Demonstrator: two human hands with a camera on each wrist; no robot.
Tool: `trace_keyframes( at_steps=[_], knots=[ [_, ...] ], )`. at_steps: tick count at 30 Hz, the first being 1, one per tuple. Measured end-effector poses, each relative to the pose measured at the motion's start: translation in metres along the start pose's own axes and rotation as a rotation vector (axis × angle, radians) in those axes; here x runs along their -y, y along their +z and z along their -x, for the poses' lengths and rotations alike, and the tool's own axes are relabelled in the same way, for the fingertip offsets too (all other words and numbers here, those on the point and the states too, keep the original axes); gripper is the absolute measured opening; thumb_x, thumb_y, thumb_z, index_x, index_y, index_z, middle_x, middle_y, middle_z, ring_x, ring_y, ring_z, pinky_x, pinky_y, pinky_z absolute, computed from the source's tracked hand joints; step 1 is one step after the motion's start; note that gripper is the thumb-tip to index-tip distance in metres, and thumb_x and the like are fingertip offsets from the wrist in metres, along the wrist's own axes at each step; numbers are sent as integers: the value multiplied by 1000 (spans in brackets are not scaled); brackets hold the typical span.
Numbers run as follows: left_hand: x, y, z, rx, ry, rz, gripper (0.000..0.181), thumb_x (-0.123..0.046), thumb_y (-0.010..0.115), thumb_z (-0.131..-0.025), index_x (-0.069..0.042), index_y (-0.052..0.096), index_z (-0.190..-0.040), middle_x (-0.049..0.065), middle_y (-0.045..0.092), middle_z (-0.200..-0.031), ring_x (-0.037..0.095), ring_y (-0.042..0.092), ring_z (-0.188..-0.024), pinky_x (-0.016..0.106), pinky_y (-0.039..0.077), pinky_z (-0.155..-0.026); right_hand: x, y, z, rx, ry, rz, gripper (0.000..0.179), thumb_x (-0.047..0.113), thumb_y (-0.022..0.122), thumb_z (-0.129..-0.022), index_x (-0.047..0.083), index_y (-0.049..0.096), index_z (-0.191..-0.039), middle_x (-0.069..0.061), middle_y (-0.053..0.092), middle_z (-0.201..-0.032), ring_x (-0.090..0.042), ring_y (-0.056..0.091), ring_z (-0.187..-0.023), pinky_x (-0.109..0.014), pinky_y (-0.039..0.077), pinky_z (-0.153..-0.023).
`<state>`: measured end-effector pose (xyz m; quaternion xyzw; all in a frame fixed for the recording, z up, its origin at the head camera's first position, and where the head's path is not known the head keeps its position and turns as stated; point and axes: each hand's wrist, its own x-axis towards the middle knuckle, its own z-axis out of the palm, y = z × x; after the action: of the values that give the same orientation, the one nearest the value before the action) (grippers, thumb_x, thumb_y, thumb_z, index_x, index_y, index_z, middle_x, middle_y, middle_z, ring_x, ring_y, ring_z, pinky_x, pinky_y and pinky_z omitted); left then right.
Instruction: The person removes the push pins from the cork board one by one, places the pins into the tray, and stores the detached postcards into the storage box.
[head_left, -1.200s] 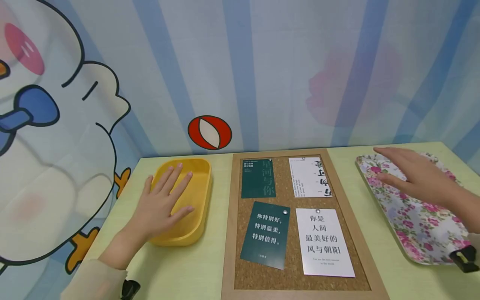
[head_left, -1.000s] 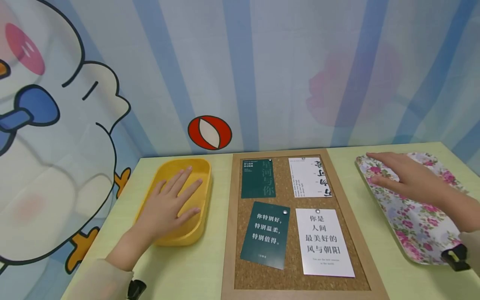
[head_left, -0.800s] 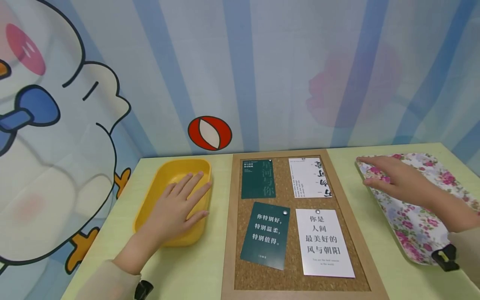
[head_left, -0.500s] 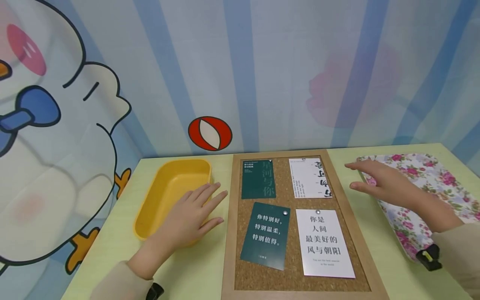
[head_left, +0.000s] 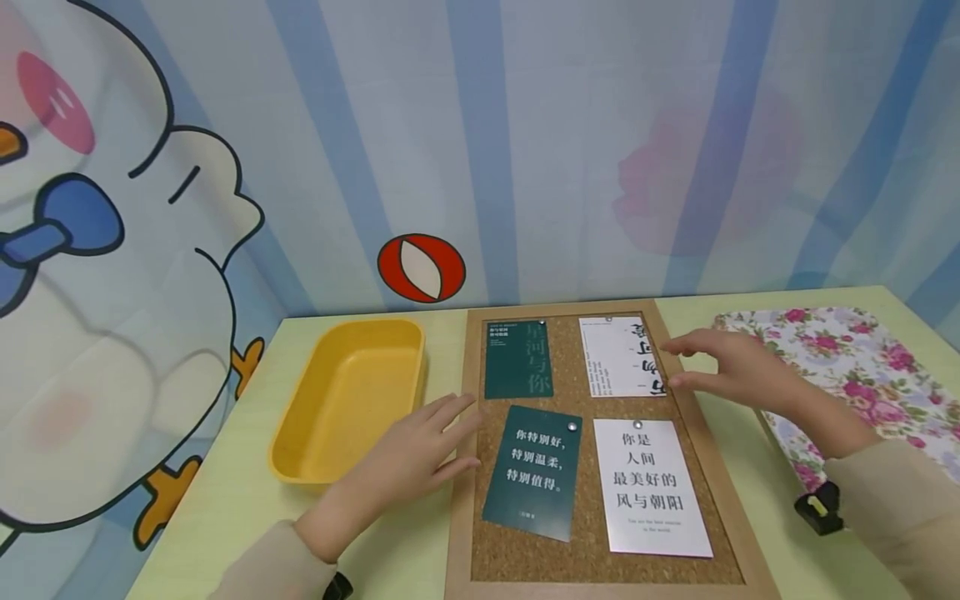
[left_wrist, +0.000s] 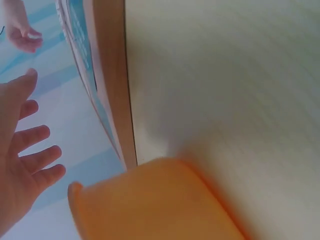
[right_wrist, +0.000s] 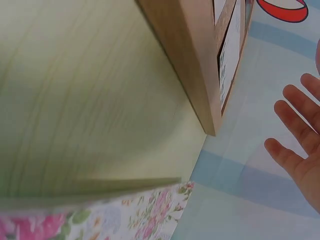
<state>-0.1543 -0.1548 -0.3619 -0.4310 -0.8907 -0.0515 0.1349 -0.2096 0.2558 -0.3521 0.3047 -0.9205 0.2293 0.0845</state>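
A wood-framed cork board (head_left: 525, 568) lies on the table with two dark green cards and two white cards fixed to it by silver pushpins. My left hand (head_left: 408, 454), fingers spread and holding nothing, is over the board's left frame edge, close to the lower green card (head_left: 532, 475). On the other side, my right hand (head_left: 738, 367) has its fingertips at the right frame edge, near the upper white card (head_left: 618, 358); it too holds nothing. Below it sits the lower white card (head_left: 648, 492). The upper green card (head_left: 517, 358) is at the board's back left.
A yellow plastic tray (head_left: 352, 400) stands left of the board, partly behind my left forearm. To the right lies a floral tray (head_left: 862, 367), overlapped by my right arm. A striped cartoon curtain (head_left: 570, 167) hangs behind the pale table (head_left: 397, 550).
My left hand has moved right and nearer, from over the yellow tray to the board's left edge. My right hand has moved left from over the floral tray to the board's right edge.
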Motion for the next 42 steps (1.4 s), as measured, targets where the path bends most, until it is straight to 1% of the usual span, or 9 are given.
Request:
trace_keyframes(
  at_steps=[6, 11, 17, 21, 24, 29, 34, 37, 42],
  knots=[
    [-6, 10, -5, 43, 52, 23, 49, -35, 61, -90, -9, 53, -130, 13, 49, -134, 25, 48, -121, 36, 42, -97, 8, 7, -8, 33, 21, -68, 43, 21, 74, -80, -2, 63, -115, -13, 65, -108, -26, 59, -95, -48, 48, -78],
    [-12, 14, -8, 80, 85, 65, 48, -33, 59, -91, -8, 53, -131, 13, 50, -132, 26, 48, -121, 36, 42, -97, 12, 11, -14, 41, -1, -103, 37, 19, 75, -79, 0, 66, -110, -10, 67, -103, -24, 60, -90, -46, 49, -76],
    [-19, 18, -13, 198, 100, 134, 49, -34, 56, -94, -10, 48, -136, 14, 44, -138, 26, 46, -124, 35, 43, -96, 18, 16, -19, 70, 18, -148, 35, 16, 75, -79, 0, 67, -108, -10, 67, -103, -25, 61, -92, -46, 49, -78],
    [-23, 22, -17, 276, 120, 137, 49, -36, 53, -95, -12, 46, -138, 13, 41, -141, 25, 43, -126, 34, 42, -97, 21, 20, -23, 111, 27, -161, 34, 15, 74, -79, 0, 67, -108, -10, 67, -103, -26, 61, -93, -47, 49, -78],
    [-25, 25, -20, 312, 142, 127, 49, -37, 51, -96, -14, 45, -139, 11, 40, -142, 24, 42, -127, 33, 40, -99, 23, 23, -26, 139, 16, -166, 32, 16, 73, -81, 1, 67, -109, -9, 67, -100, -24, 61, -89, -44, 50, -76],
    [-27, 30, -23, 331, 180, 127, 49, -37, 49, -96, -14, 44, -140, 10, 39, -143, 22, 41, -129, 32, 37, -102, 24, 28, -32, 171, 9, -177, 32, 18, 72, -82, 3, 68, -109, -7, 67, -99, -19, 59, -86, -42, 50, -74],
    [-27, 35, -23, 322, 209, 137, 48, -37, 48, -97, -14, 44, -139, 10, 39, -143, 21, 41, -129, 32, 38, -101, 28, 33, -37, 176, 20, -194, 32, 17, 73, -81, 3, 68, -109, -6, 67, -99, -18, 59, -86, -44, 49, -76],
    [-28, 35, -24, 335, 201, 139, 48, -37, 47, -97, -15, 44, -139, 10, 38, -144, 22, 40, -129, 33, 39, -100, 30, 36, -40, 185, 22, -211, 31, 15, 73, -81, 3, 68, -109, -6, 67, -100, -17, 58, -87, -43, 49, -76],
    [-30, 36, -23, 386, 175, 143, 48, -37, 43, -99, -16, 41, -141, 12, 35, -146, 24, 39, -130, 35, 38, -101, 32, 42, -43, 202, 11, -226, 30, 14, 73, -81, 3, 68, -109, -5, 67, -100, -16, 58, -86, -39, 49, -76]
  ],
)
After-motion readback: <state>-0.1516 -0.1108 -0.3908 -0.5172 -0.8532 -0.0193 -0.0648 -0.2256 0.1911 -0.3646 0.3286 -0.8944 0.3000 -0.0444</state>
